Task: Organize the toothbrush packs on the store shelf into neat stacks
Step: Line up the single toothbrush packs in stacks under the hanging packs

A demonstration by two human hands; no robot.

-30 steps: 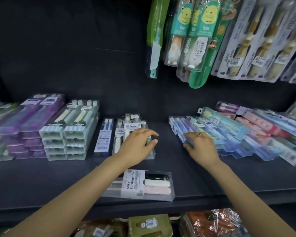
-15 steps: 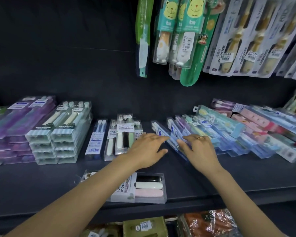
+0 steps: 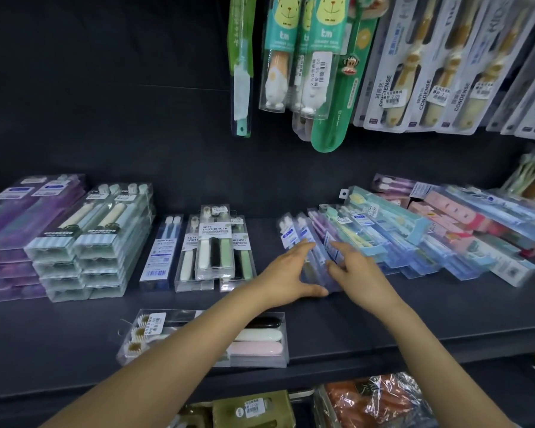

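Left hand [image 3: 286,274] and right hand [image 3: 360,278] flank the clear blue packs [image 3: 314,242], fingers straight, grip open. Bare shelf [image 3: 368,316] lies toward the front edge.

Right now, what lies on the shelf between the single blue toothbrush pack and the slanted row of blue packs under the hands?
In the head view, the soft toothbrush packs lie there, then bare dark shelf.

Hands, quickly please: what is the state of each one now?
Left hand: open, straight fingers pressing the leaning blue packs.
Right hand: open, fingers touching the same packs.
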